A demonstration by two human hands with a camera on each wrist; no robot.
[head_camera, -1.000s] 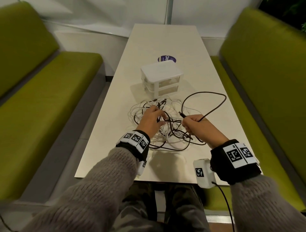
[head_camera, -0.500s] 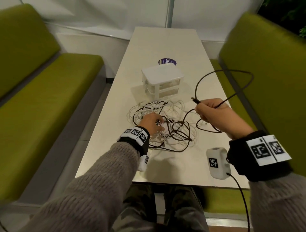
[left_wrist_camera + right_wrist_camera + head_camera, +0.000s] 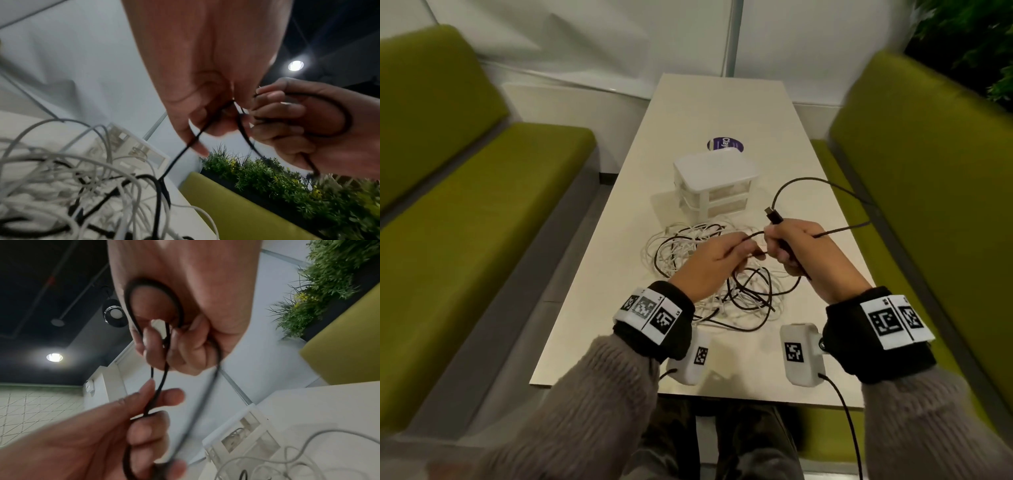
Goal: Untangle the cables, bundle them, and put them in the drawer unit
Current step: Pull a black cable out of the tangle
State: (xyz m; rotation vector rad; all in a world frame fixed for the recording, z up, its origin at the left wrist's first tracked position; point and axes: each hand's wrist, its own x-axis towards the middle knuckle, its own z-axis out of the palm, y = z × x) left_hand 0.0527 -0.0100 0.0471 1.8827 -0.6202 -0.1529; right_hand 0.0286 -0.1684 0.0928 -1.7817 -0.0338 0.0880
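Observation:
A tangle of white and black cables lies on the table in front of the white drawer unit. Both hands are raised just above the pile, close together. My right hand grips a black cable near its plug, and a loop of it arcs out to the right. My left hand pinches the same black cable where it runs down into the pile. In the right wrist view the cable curls round the right hand's fingers and passes to my left hand.
A purple round sticker lies behind the drawer unit. Green benches flank the table on both sides, and plants stand behind the right one. The drawers look closed, with white cable visible inside them.
My right hand, which had lifted the black cable up and to the right, has come back to the middle. My left hand has risen off the pile and taken hold of the same cable.

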